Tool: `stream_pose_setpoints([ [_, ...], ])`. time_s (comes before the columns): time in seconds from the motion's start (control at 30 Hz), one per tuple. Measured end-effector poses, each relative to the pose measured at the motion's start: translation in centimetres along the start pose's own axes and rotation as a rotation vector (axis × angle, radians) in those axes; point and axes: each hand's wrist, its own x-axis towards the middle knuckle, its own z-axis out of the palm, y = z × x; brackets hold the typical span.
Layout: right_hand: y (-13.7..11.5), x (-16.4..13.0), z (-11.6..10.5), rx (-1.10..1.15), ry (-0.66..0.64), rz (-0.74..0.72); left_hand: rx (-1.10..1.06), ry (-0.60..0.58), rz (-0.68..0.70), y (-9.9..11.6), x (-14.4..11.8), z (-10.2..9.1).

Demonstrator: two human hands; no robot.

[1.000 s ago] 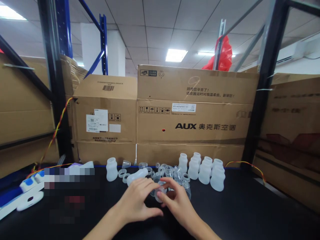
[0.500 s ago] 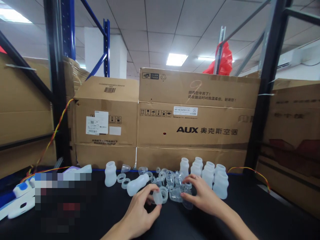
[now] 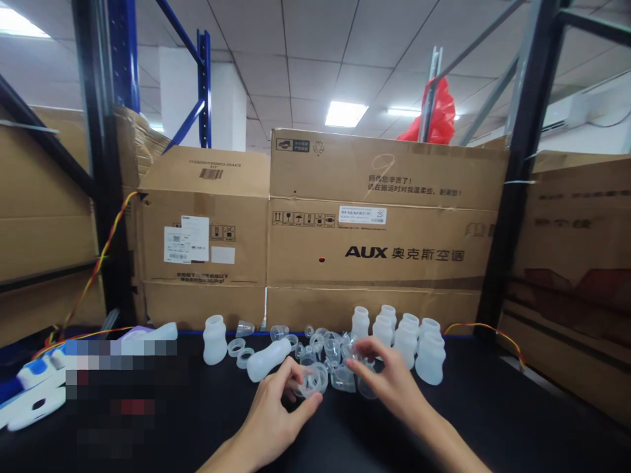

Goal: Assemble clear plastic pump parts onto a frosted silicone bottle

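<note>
My left hand (image 3: 276, 410) curls its thumb and fingers round a small translucent plastic ring (image 3: 311, 381), which overlaps a wider translucent ring. My right hand (image 3: 387, 374) is bent over a cluster of clear plastic parts (image 3: 332, 351), thumb and forefinger drawn close together. What lies between those fingertips is too blurred to make out. Beneath the right hand is a clear cup-like piece (image 3: 367, 387), partly hidden. Another clear piece (image 3: 344, 379) rests between the hands. Beyond the left hand, a frosted bottle (image 3: 269, 359) lies on its side.
Several frosted bottles (image 3: 430, 361) stand at the right, and one upright bottle (image 3: 215, 340) at the left. Two loose rings (image 3: 245, 358) lie near it. Cardboard (image 3: 379, 276) walls the back of the black table (image 3: 197, 420). White objects (image 3: 37, 407) lie far left.
My right hand has shifted slightly up and left, its thumb and forefinger closer together. The piece in my left hand has turned and now looks like a ring. The view has shifted slightly.
</note>
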Motion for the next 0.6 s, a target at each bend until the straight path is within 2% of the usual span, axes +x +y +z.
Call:
stream_pose_setpoints([
  [0.1,-1.7,-1.3,2.4,0.075,-0.115,-0.011,-0.039,-0.012,0.018,0.6,-0.1,0.1],
  [0.27,-3.0,-2.4,5.5,0.502,-0.252,0.147,-0.099,-0.035,0.043,1.2,-0.2,0.0],
  [0.6,-1.8,-2.2,6.6,0.803,-0.243,0.35,-0.036,-0.068,0.05,1.3,-0.3,0.2],
])
